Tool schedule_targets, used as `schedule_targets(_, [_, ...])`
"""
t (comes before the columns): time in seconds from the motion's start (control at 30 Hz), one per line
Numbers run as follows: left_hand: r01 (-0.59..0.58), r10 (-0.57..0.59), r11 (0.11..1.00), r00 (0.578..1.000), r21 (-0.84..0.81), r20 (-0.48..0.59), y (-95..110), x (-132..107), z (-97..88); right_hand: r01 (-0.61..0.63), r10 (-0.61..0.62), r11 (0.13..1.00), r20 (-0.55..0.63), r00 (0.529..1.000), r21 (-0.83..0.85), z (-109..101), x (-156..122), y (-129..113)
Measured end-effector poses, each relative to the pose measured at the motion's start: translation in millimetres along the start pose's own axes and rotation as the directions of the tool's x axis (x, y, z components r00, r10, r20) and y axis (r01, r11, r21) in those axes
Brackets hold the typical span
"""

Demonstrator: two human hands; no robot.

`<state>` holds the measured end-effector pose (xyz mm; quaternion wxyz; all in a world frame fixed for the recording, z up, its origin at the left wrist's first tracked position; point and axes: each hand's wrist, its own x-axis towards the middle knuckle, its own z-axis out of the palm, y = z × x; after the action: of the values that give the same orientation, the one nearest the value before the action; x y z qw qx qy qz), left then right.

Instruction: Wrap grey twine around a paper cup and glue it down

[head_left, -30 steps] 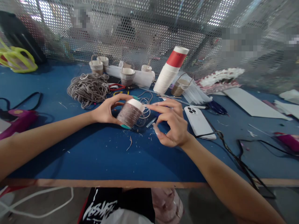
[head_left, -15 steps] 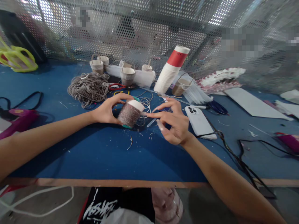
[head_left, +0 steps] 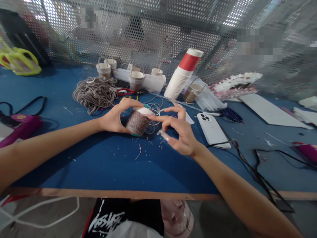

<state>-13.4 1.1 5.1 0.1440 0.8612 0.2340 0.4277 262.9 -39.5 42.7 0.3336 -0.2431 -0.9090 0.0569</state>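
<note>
My left hand (head_left: pixel 114 116) grips a white paper cup (head_left: pixel 138 123) wrapped in grey-brown cord, its thumb and fingers around opposite sides. The cup is tilted just above the blue table, with teal edges showing at its top and bottom. My right hand (head_left: pixel 182 130) has its fingers spread; the index fingertip touches the cup's white band at the right. Something whitish shows at the right thumb tip, too small to make out. Loose pale cord (head_left: pixel 156 109) lies behind the cup. A heap of grey cord (head_left: pixel 95 92) rests beyond my left hand.
A leaning stack of paper cups (head_left: pixel 179 77) stands at the back, beside several small cord-wrapped baskets (head_left: pixel 136 79). To the right lie a white phone (head_left: pixel 213 130), black cables (head_left: pixel 244 162) and a white board (head_left: pixel 272 110). A purple glue gun (head_left: pixel 24 125) lies at left.
My right index finger has shifted slightly left and up onto the cup's white band, and the right thumb has dropped away from it. My left hand keeps its hold.
</note>
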Motion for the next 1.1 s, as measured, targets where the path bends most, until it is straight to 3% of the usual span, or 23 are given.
schedule_targets(0.1, [-0.032,0.032,0.999,0.999,0.008,-0.008,-2,0,-0.1,0.034,-0.033,0.999,-0.090,0.995,0.013,-3,0,1])
schedule_targets(0.2, [-0.070,0.070,0.997,0.997,0.035,-0.009,-3,-1,-0.6,0.088,-0.075,0.996,-0.276,0.958,0.034,-2,0,6])
schedule_targets(0.27, [-0.081,0.082,0.994,0.997,0.067,-0.004,-2,-1,-0.9,0.080,-0.058,0.995,-0.327,0.943,0.052,0,-1,8])
schedule_targets(0.4, [-0.100,0.100,0.989,0.995,0.106,-0.002,2,-1,0.1,0.019,-0.014,0.999,-0.118,0.993,0.035,3,0,3])
schedule_targets(0.57, [-0.117,0.120,0.982,0.993,0.148,-0.009,5,-1,1.8,0.002,-0.003,1.000,0.076,0.997,0.012,2,2,-8])
schedule_targets(1.0, [-0.121,0.125,0.977,0.992,0.174,-0.012,5,0,2.9,0.022,-0.020,0.998,-0.039,0.999,0.060,1,0,-11])
schedule_targets(1.1, [-0.113,0.116,0.976,0.993,0.189,-0.006,6,-1,2.8,0.033,-0.032,0.999,-0.016,0.999,0.040,1,0,-12])
